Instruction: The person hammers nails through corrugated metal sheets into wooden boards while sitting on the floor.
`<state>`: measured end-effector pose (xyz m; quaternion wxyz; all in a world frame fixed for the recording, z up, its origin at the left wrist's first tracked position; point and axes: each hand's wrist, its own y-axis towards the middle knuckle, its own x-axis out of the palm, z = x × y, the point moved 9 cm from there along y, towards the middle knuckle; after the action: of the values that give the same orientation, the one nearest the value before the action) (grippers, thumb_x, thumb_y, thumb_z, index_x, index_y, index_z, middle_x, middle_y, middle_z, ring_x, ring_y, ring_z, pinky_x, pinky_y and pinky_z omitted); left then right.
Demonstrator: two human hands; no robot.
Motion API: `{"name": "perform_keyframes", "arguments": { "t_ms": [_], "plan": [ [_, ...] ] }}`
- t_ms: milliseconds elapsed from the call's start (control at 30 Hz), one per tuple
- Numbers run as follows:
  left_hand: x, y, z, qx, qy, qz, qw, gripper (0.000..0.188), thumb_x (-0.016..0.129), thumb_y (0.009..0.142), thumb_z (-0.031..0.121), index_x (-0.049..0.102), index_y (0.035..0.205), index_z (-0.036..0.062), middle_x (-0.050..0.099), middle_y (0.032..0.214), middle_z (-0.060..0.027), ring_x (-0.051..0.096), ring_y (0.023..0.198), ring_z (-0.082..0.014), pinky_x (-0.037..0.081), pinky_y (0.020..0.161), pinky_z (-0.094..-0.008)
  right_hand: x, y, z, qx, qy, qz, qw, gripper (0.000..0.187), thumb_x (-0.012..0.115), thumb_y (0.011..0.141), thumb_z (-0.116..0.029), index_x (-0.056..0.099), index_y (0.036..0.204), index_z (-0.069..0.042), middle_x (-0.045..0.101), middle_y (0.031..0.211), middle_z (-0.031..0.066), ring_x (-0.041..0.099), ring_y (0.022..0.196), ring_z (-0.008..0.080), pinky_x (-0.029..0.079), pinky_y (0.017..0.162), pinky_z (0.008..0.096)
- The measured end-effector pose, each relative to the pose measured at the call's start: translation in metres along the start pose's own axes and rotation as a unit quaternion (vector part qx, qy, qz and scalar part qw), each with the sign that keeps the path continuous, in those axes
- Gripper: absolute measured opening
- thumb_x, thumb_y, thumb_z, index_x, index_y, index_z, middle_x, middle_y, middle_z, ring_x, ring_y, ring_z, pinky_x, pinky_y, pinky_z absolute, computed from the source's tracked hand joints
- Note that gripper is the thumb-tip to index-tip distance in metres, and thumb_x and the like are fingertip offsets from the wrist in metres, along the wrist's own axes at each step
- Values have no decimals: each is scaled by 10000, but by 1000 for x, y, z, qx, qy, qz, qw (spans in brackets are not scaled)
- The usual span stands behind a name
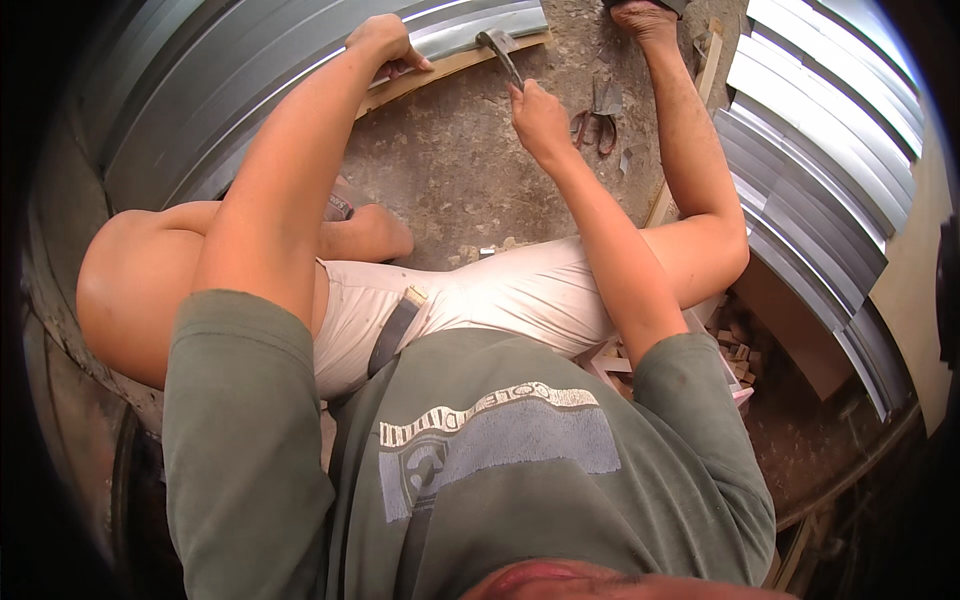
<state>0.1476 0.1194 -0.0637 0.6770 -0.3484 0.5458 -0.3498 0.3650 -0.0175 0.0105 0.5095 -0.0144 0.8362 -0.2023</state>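
Observation:
My right hand (541, 120) is closed round the handle of a hammer (498, 42). The hammer's head is over the right end of a bent grey metal strip (470, 36). Along the near edge of that strip runs a pale wooden batten (455, 66). My left hand (385, 45) grips the strip's edge farther left, with a fingertip against the batten; part of its grip is hidden behind the hand. A pair of tin snips (604, 120) lies on the floor just right of my right hand, with a small metal scrap (626, 160) near it.
Long folded metal sheets (150, 150) curve along the far left. More metal strips (810, 190) are stacked on the right, beside a wooden batten (709, 62). My bare legs frame the worn floor (440, 170). Small wooden blocks (738, 352) lie in a container by my right thigh.

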Motion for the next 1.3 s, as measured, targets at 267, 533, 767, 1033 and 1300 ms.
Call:
{"name": "perform_keyframes", "arguments": {
  "t_ms": [267,533,767,1033,1300],
  "plan": [
    [1,-9,1,7,9,-8,1000,472,891,701,502,698,622,78,666,615,13,582,509,-133,471,532,-282,6,-10,-5,-9,-22,-21,999,380,499,1042,-351,569,923,4,669,793,282,653,796,510,497,682,586],
    [-1,-3,3,49,-12,10,999,534,899,679,521,701,632,27,686,632,-56,658,565,-189,510,562,-341,6,-3,-22,-21,-9,-30,999,366,505,1040,-353,552,944,-3,673,788,266,654,783,497,496,684,585],
    [-4,-4,-1,54,15,31,998,519,895,682,532,710,662,48,686,646,-40,639,543,-169,508,571,-342,9,-6,-38,-19,-27,-64,997,386,477,1047,-378,547,961,-8,669,810,278,647,810,505,497,702,588],
    [-3,-6,-5,4,17,8,1000,496,911,674,503,711,677,50,704,672,-26,647,554,-158,510,567,-309,7,-11,-55,-52,-35,-63,996,341,538,1026,-346,561,942,-16,676,763,260,670,767,491,519,676,576],
    [0,-7,1,2,-14,-4,1000,476,930,657,462,701,638,45,697,634,-54,665,559,-170,518,568,-326,1,-18,-48,-31,-11,-61,998,322,546,1020,-327,557,927,-19,682,772,258,676,777,482,515,670,580]
  ]
}}
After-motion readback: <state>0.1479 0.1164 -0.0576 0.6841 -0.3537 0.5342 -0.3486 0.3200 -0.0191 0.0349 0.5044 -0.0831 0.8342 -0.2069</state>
